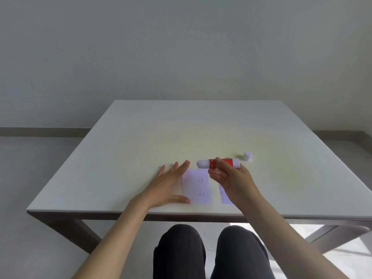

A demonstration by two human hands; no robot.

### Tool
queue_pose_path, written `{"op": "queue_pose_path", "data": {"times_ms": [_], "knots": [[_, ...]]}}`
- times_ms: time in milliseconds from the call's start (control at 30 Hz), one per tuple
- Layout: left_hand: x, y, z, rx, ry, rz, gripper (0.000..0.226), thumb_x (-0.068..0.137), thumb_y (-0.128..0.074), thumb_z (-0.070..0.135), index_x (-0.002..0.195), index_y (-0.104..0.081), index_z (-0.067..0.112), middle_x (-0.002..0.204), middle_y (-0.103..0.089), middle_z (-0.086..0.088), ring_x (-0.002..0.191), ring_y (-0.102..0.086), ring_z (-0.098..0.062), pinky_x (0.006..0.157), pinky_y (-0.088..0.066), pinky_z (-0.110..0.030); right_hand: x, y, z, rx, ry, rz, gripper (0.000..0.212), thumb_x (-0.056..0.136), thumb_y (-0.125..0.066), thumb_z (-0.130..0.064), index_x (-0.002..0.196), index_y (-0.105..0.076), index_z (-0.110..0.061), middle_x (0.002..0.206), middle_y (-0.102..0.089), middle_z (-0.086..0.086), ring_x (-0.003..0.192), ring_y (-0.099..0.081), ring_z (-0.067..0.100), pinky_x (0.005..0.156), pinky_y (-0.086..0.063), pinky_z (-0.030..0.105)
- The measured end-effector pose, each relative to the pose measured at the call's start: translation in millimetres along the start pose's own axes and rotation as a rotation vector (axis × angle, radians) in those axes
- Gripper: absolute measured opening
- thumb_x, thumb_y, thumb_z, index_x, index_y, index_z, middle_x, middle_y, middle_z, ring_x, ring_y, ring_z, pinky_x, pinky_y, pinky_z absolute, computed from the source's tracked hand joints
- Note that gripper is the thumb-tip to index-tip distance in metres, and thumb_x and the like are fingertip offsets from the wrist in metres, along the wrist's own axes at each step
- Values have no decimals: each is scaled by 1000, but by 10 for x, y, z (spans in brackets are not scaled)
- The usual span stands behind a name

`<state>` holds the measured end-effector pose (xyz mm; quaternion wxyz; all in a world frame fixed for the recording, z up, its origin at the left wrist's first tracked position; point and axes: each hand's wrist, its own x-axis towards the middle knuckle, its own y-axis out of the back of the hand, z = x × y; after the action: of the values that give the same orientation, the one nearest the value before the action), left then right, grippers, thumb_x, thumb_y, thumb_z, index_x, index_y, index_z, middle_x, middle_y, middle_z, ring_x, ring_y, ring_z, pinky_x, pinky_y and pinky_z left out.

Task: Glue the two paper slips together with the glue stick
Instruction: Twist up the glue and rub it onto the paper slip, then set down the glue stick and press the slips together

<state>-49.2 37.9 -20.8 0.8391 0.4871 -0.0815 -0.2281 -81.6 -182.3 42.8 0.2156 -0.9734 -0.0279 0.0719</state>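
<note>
My right hand (pixel 233 178) pinches the uncapped red-and-white glue stick (pixel 218 163), its round white plastic cap (pixel 247 156) at two o'clock. My left hand (pixel 169 185) lies spread, steadying the left white paper slip (pixel 196 186); the right slip (pixel 225 196) lies apart. Gluing and joining remain.

Far half of the table (pixel 181 127) lies open to me; only the cap (pixel 248 156) stands there, right of centre.

Pale table (pixel 141 137) on dark legs, plain wall (pixel 181 47), light floor (pixel 30 168).
</note>
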Motion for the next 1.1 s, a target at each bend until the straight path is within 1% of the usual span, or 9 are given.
{"op": "queue_pose_path", "data": {"times_ms": [100, 167, 333, 433, 600, 733, 900, 1000, 1100], "knots": [[-35, 54, 162, -355, -13, 140, 89, 76, -68, 50, 145, -10, 46, 150, -10, 33, 141, 2, 10, 119, 7, -34, -116, 25, 56, 435, -203, 84, 13, 90, -60, -13, 79, -55, -7, 80, -75, 14, 60, -67, 15, 60, -58, 19], [-33, 89, 361, -494, -37, 265, 67, 74, -65, 55, 136, -38, 48, 149, -32, 23, 143, -10, 5, 120, 2, -35, -177, -43, 125, 582, -282, 123, 11, 87, -63, -15, 80, -59, -8, 77, -72, 9, 61, -68, 16, 60, -59, 22], [-80, 6, 758, -632, -16, 404, 25, 75, -76, 29, 97, -71, 41, 116, -70, 11, 121, -53, 5, 120, -16, -35, -280, -241, 353, 514, -316, 33, 22, 82, -62, -28, 100, -69, -16, 94, -73, -1, 81, -66, 10, 79, -47, 23], [-128, 35, 818, -815, 12, 425, 15, 74, -75, 25, 89, -77, 24, 97, -77, 5, 101, -68, -10, 103, -45, -36, -324, -269, 371, 402, -316, 21, 26, 81, -63, -36, 100, -72, -19, 87, -72, -2, 72, -67, 11, 75, -46, 25], [92, 475, 719, -499, -6, 578, 20, 81, -63, 28, 64, -68, 17, 68, -75, 8, 74, -71, -2, 78, -49, -15, -451, -172, 429, 77, -215, 152, 22, 92, -57, -23, 105, -66, -9, 84, -63, 7, 61, -57, 19, 58, -46, 26], [357, 656, 459, -301, 183, 582, 27, 79, -58, 30, 59, -64, 13, 62, -73, 7, 68, -65, -3, 65, -47, -22, -555, -131, 562, -490, 73, 206, 15, 91, -58, -20, 95, -67, -31, 99, -63, -1, 66, -58, 6, 62, -47, 14], [510, 565, 260, -292, 284, 548, 21, 75, -61, 30, 64, -67, 13, 72, -75, 5, 81, -67, -8, 74, -49, -28, -566, -42, 774, -1113, 484, 133, 30, 87, -60, -12, 116, -63, -18, 120, -54, 0, 95, -55, 12, 74, -45, 15], [530, 503, 218, -311, 297, 572, 22, 78, -62, 31, 65, -66, 14, 69, -74, 6, 76, -65, -10, 64, -45, -26, -542, -47, 814, -1493, 644, 101, 44, 71, -77, -32, 111, -67, -16, 118, -65, 4, 95, -65, 26, 70, -54, 32], [539, 443, 164, -328, 284, 587, 21, 80, -62, 31, 67, -65, 16, 65, -73, 9, 72, -64, -8, 62, -40, -24, -527, -71, 821, -1723, 700, 70, 64, 57, -74, -61, 106, -69, -20, 113, -69, -1, 91, -68, 22, 70, -55, 31]]}}
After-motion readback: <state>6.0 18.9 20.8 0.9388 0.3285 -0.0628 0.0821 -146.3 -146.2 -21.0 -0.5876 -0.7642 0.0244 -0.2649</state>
